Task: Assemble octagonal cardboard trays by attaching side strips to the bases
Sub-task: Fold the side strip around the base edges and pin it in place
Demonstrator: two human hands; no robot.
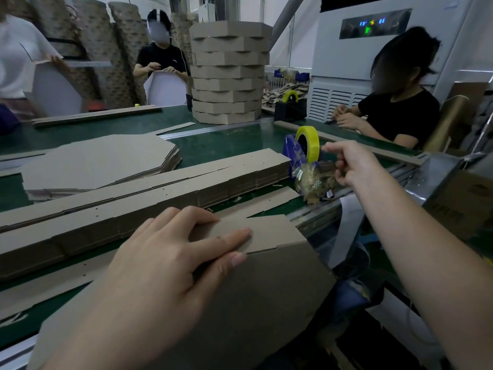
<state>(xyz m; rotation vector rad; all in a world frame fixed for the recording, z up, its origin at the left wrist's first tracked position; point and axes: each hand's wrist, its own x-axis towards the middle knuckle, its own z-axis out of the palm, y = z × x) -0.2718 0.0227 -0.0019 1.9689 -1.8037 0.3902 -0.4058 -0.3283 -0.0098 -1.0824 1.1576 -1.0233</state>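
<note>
The left hand [170,257] covers part of the side strip [269,231]. The base [266,303] runs off the bottom edge.

Green worktable [213,145], grey cabinet [373,62]

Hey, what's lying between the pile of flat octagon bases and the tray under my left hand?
In the head view, a long stack of side strips lies between the flat bases and the tray your left hand presses.

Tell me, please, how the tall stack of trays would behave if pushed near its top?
The stack of trays would probably shed its upper trays or topple: it stands tall and its layers sit unevenly rotated. Being cardboard, it is likely light and slides easily on the table.
</note>
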